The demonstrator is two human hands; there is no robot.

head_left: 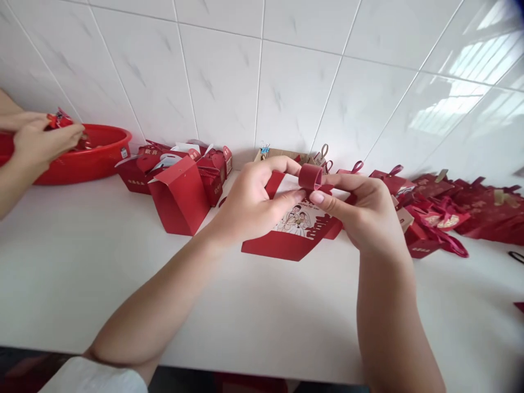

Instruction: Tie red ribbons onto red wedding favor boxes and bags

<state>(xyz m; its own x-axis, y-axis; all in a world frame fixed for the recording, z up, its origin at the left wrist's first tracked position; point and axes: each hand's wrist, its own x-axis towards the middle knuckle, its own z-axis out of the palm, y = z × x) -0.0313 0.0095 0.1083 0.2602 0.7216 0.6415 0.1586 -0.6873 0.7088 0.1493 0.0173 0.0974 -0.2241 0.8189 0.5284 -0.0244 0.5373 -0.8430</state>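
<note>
A red gift box [274, 246] with a printed picture of a couple in wedding clothes on its front is between my two hands, a little above the table or resting on it; I cannot tell which. From its top stands a red strap loop [310, 176]. My left hand [256, 202] pinches the top edge at the left of the loop, thumb at its base. On the other side, my right hand [362, 210] is closed on the top edge, its thumb and forefinger close to the loop. My fingers hide part of the box's top.
An open-ended red box [184, 196] stands left of my hands, with several red boxes [137, 177] behind it. Red gift bags [483, 210] line the tiled wall at right. At far left, another person's hands [41, 139] hold red packets over a red basin [92, 161].
</note>
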